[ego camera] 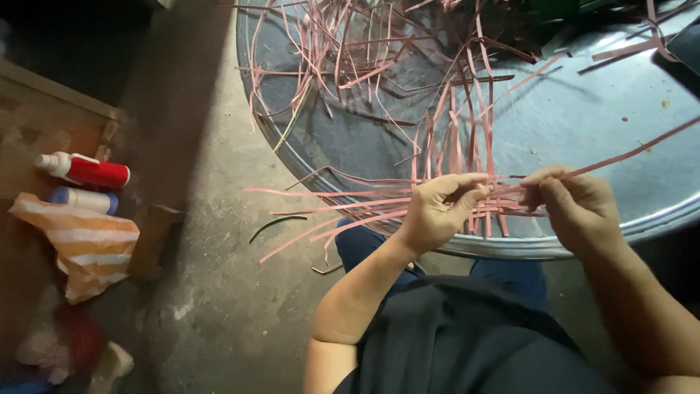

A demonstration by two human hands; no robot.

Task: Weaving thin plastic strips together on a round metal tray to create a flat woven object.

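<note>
Pink strips (452,149), thin and flat, cross in a loose weave at the near rim of a round metal tray (620,124); where they interlace is hidden behind the fingers. Left hand (437,208) pinches the woven part, right hand (572,201) grips one long strip running off right. More strips lie tangled farther back, cut off at the top

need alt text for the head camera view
Two bare hands, left hand and right hand, pinch thin pink flat strips interlaced over a round grey metal tray. A red-and-white bottle lies on the floor at left.
</note>
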